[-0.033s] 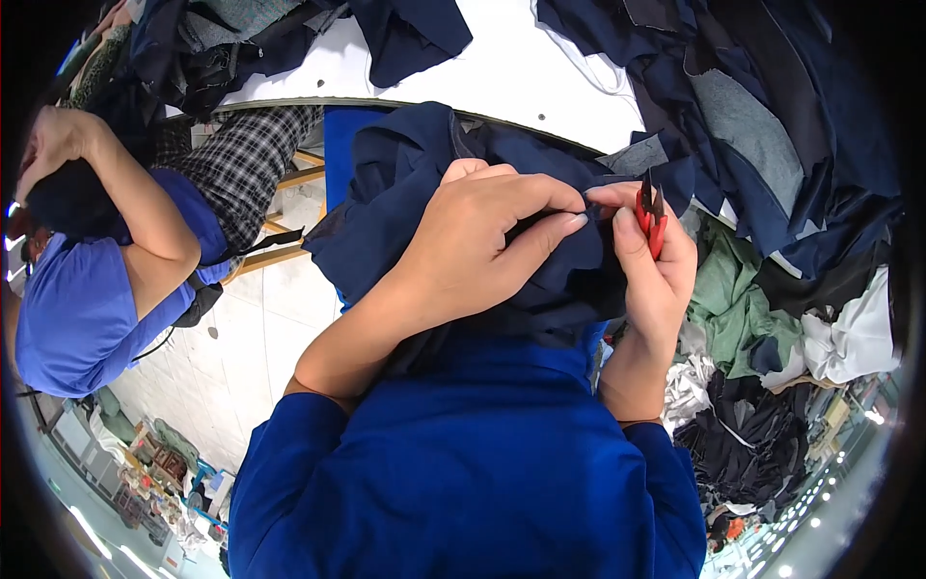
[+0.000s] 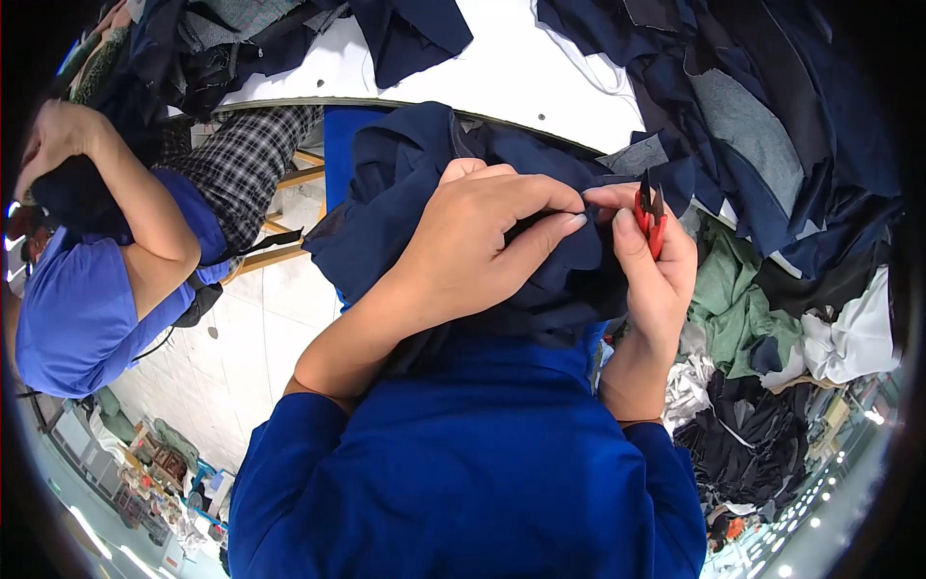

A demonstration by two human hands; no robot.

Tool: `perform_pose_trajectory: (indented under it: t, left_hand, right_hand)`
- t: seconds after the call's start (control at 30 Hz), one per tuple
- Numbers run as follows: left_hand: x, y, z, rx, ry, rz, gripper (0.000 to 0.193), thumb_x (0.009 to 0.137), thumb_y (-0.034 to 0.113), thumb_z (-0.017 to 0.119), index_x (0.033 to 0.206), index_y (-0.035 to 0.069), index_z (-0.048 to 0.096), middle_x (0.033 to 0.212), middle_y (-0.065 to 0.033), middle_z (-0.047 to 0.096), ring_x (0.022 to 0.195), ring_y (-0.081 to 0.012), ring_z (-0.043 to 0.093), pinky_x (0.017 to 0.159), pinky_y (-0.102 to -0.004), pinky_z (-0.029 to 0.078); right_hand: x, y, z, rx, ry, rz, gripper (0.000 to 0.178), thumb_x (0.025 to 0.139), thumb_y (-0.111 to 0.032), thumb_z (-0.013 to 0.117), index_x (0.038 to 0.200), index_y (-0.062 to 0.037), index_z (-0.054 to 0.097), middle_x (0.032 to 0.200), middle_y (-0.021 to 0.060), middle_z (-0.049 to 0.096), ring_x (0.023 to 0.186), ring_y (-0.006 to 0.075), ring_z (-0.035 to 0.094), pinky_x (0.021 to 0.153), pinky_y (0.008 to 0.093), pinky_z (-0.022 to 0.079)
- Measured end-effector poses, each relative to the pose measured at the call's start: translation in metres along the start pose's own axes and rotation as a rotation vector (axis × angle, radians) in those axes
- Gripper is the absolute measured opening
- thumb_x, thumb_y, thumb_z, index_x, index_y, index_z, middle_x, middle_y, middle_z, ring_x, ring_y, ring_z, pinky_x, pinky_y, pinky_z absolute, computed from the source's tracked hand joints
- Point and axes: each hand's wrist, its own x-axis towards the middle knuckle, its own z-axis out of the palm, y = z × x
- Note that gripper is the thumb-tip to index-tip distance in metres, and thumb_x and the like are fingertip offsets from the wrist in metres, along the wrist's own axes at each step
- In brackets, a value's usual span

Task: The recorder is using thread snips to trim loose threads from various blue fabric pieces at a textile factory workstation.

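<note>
A dark navy garment (image 2: 386,207) lies bunched in front of me, partly against the table edge. My left hand (image 2: 482,232) is closed on it, thumb and index finger pinching a bit of the cloth. Close by on the right, my right hand (image 2: 661,261) is curled around red-handled thread snips (image 2: 654,222), whose dark blades point up and away from me. Its index fingertip comes near the left hand's pinch. What lies exactly between the fingertips is too small to make out.
A white table (image 2: 521,68) spans the far side, with heaps of navy cloth (image 2: 743,106) at right and more dark cloth (image 2: 410,39) at far left. Green cloth (image 2: 728,299) and white cloth (image 2: 849,333) lie to my right. At left sits a co-worker in a blue shirt (image 2: 77,309).
</note>
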Motion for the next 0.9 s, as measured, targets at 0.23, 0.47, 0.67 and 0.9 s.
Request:
perform_pose_trajectory:
  t: [0.23,0.47,0.67,0.9]
  left_hand:
    - [-0.001,0.002,-0.005,0.041,-0.025,-0.021,0.010,0.077,0.011,0.067,0.086,0.007,0.066,0.069,-0.0024,0.061,0.062,-0.0142,0.052,0.068,-0.0271,0.033]
    - [-0.003,-0.002,-0.008,0.050,0.011,-0.017,0.011,0.077,0.011,0.066,0.086,0.006,0.066,0.071,-0.0026,0.062,0.065,-0.0151,0.054,0.069,-0.0279,0.034]
    - [-0.004,-0.005,-0.009,0.085,0.030,0.002,0.010,0.078,0.010,0.064,0.087,0.006,0.066,0.077,-0.0034,0.065,0.066,-0.0157,0.056,0.069,-0.0281,0.034]
    - [-0.004,0.000,-0.004,-0.802,-0.039,-0.432,0.014,0.084,0.007,0.062,0.094,-0.003,0.066,0.089,-0.0074,0.066,0.083,-0.0101,0.060,0.077,-0.0201,0.047]
  right_hand:
    - [0.003,0.001,-0.005,-0.182,-0.054,-0.105,0.015,0.070,0.007,0.064,0.085,0.0039,0.062,0.080,0.0097,0.062,0.072,0.0161,0.059,0.065,0.0231,0.045]
    - [0.010,-0.001,-0.001,-0.302,-0.059,-0.294,0.022,0.063,0.010,0.063,0.083,0.0030,0.062,0.079,0.0109,0.061,0.069,0.0180,0.060,0.062,0.0237,0.046]
    - [0.013,0.004,0.001,-0.413,-0.030,-0.382,0.024,0.061,0.010,0.060,0.083,0.0013,0.060,0.078,0.0113,0.060,0.066,0.0207,0.059,0.058,0.0251,0.046]
    - [0.008,0.025,0.002,-0.672,0.151,-0.818,0.022,0.062,-0.005,0.069,0.082,-0.0074,0.063,0.077,0.0073,0.059,0.064,0.0206,0.058,0.052,0.0290,0.046]
